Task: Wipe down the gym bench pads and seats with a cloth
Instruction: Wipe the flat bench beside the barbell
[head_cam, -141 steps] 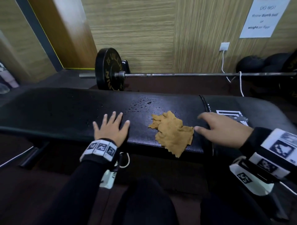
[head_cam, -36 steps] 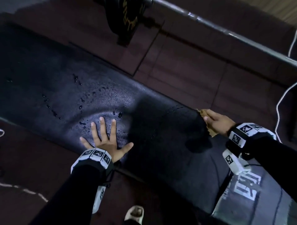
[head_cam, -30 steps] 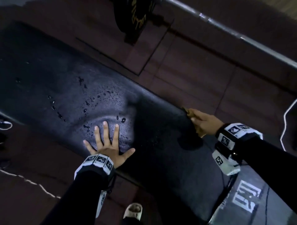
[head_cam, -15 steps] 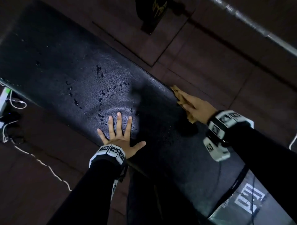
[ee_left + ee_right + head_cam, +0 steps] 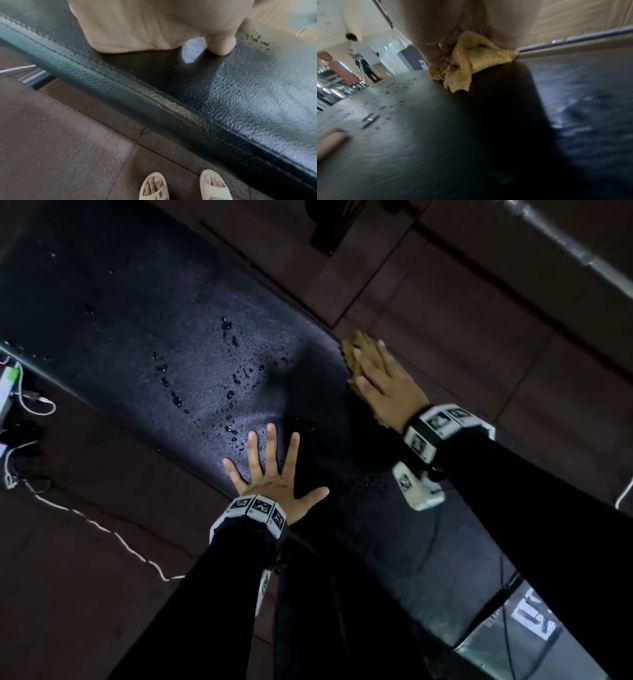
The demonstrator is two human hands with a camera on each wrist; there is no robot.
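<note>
I see a pebbled, glossy black leatherette bench pad (image 5: 171, 313), a nubby yellow terry cloth (image 5: 476, 56) and a matt rubber floor (image 5: 60, 142).

Long black sleeves (image 5: 191, 594) cover both forearms. Each wrist wears a white band (image 5: 255, 508) printed with black square markers, and a small white block (image 5: 416, 486) hangs beside the right band. The feet wear pale open-toed slides (image 5: 153, 187).

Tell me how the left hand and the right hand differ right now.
The left hand lies flat with fingers spread, bare on the bench pad; the right hand has its fingers together on the cloth. The left hand sits by the near edge, next to the water drops; the right hand is at the far edge. Both rest on the same pad.
</note>
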